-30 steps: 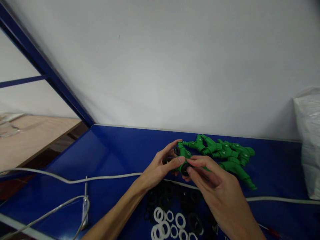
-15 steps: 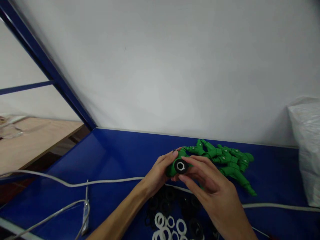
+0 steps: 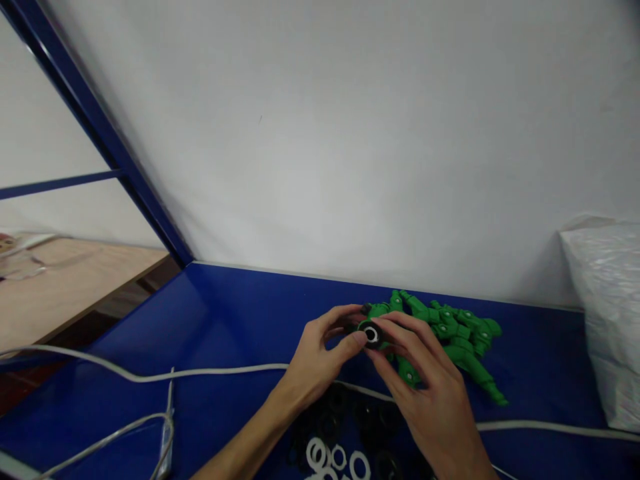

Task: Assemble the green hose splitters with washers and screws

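Between both hands is a green plastic pipe fitting (image 3: 387, 345), mostly covered by fingers. A round black nut (image 3: 379, 340) with a white ring inside sits on its end and faces me. My left hand (image 3: 323, 350) is closed, its thumb pressing the nut's left edge and its fingers curled behind. My right hand (image 3: 430, 373) pinches the nut from the right with thumb and fingers. Below the hands lie several white rings (image 3: 360, 465) and several black rings (image 3: 329, 425). Behind my right hand is a pile of green fittings (image 3: 465, 340).
A pale cable (image 3: 220, 371) crosses the blue table (image 3: 240, 313), passing beneath my hands. A pointed tool (image 3: 166, 437) lies at the left under a cable loop. A white plastic sack (image 3: 607, 320) stands at the right, and a wall (image 3: 320, 153) rises behind.
My left thumb has moved from the fitting's top down to the nut's edge. The held fitting has turned, so less green shows. The camera view has shifted slightly.
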Action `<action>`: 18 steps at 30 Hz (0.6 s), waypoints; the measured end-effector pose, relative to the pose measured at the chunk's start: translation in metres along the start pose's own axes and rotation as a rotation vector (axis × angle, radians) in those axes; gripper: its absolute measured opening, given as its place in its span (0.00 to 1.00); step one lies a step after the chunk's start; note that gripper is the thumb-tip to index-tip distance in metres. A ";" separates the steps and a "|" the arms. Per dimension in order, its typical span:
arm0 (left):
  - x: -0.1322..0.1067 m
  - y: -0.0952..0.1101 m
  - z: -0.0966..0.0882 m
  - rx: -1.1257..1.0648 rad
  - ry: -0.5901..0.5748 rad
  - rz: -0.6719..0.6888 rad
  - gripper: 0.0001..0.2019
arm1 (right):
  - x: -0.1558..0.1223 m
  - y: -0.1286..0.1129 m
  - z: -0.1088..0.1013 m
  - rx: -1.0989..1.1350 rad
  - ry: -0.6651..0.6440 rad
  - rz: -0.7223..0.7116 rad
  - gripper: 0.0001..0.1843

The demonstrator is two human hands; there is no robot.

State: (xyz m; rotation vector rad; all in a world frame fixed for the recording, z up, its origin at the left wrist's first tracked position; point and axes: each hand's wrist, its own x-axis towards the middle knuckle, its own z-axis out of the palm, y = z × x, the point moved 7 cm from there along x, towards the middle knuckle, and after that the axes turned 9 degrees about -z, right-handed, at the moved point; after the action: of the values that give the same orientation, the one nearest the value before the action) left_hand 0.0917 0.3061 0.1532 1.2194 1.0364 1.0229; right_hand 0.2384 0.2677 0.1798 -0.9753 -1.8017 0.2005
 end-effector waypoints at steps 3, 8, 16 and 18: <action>0.000 -0.001 0.002 0.012 0.009 0.018 0.16 | 0.000 0.002 0.001 -0.003 -0.012 -0.005 0.13; 0.001 -0.005 0.005 -0.097 -0.031 -0.013 0.12 | -0.003 0.002 0.005 0.008 -0.056 -0.031 0.16; 0.002 -0.005 0.004 -0.170 -0.044 0.006 0.13 | -0.007 0.009 0.008 0.056 -0.033 -0.029 0.18; 0.002 -0.006 0.004 -0.188 -0.043 0.002 0.13 | -0.006 0.007 0.006 0.048 -0.023 -0.055 0.18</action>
State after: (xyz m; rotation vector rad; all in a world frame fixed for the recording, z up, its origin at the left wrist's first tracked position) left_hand 0.0961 0.3068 0.1478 1.0841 0.8857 1.0661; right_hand 0.2375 0.2694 0.1689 -0.8921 -1.8342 0.2205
